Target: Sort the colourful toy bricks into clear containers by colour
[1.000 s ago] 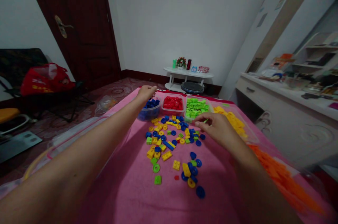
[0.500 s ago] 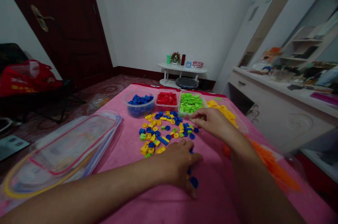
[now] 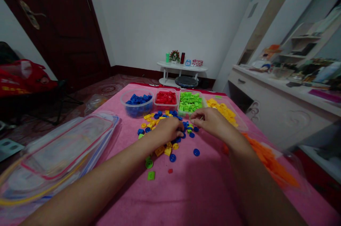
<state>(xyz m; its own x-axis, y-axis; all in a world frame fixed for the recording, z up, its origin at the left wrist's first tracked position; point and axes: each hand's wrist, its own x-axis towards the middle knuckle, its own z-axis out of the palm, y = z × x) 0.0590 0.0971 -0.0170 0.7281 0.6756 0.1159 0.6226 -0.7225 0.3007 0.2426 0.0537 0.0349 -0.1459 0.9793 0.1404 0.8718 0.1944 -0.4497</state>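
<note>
Centre frame, our left hand (image 3: 167,130) has slid up from the lower pieces onto the loose pile of bricks (image 3: 162,126), fingers curled over some, grip unclear. Our right hand (image 3: 210,121) pinches something small beside the green tub (image 3: 190,102) — sorting carries on.

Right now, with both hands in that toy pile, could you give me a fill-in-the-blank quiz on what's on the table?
1. The round tub holds ____ pieces.
2. The tub right of it holds ____ pieces.
3. The left hand rests on the loose pile, which lies on a ____ cloth.
4. The right hand is nearest the tub of ____ pieces.

Missing words: blue; red; pink; green
</note>
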